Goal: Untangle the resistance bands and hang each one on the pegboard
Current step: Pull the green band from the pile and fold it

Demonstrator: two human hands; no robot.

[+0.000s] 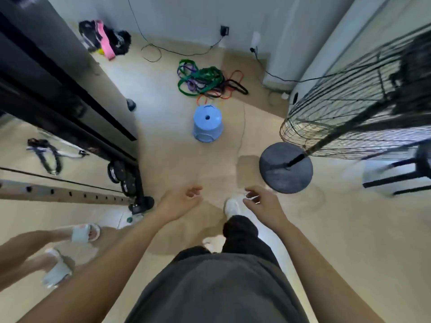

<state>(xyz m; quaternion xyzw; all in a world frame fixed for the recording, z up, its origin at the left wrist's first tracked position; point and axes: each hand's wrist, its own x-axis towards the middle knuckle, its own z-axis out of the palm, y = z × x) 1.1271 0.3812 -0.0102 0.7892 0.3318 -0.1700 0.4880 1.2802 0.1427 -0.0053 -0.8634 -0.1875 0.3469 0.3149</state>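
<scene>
Colours I log from the head camera, floor level

I note a tangled heap of flat rubber resistance bands (pixel 207 81) in green, purple, black and orange-red; a pale blue round plastic stool (pixel 207 123); a pink fabric strap (pixel 106 41) on black clothing; a black wire-grille standing fan (pixel 349 108) with dark grey round base; beige tiled floor (pixel 349 229); dark grey shirt, black trousers, white shoe.

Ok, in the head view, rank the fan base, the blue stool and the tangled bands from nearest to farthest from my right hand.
1. Fan base: just ahead and right of the right hand.
2. Blue stool: farther ahead, to the left.
3. Tangled bands: beyond the stool, near the far wall.
</scene>
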